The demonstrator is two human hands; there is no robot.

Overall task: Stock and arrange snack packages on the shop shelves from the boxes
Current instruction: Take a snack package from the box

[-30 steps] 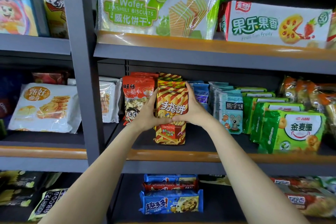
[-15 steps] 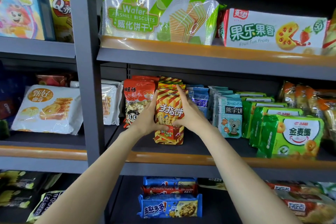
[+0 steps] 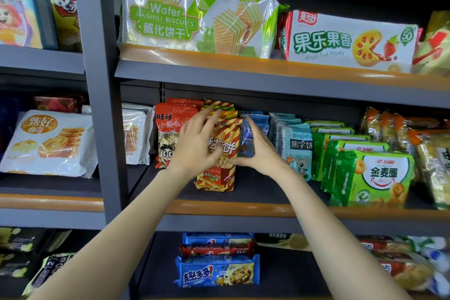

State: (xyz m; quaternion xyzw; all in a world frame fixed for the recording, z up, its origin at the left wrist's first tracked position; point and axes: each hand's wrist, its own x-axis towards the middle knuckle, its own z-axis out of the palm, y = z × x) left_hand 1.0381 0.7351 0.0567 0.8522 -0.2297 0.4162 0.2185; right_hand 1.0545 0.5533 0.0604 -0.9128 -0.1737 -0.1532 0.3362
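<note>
My left hand [image 3: 197,143] and right hand [image 3: 258,151], fingers spread and gripping nothing, flank the upright red-and-yellow striped foil snack bag [image 3: 219,161], which could topple forward if nudged.

We are in a shop, facing grey metal shelving [image 3: 267,73] with orange front strips [image 3: 243,209]. We count 3 tiers in view, each packed with printed snack bags: a green wafer biscuit pack [image 3: 194,14] on top, rows of identical green cookie bags [image 3: 370,175] in the middle, blue chocolate-chip cookie packs [image 3: 216,273] stacked below.
</note>
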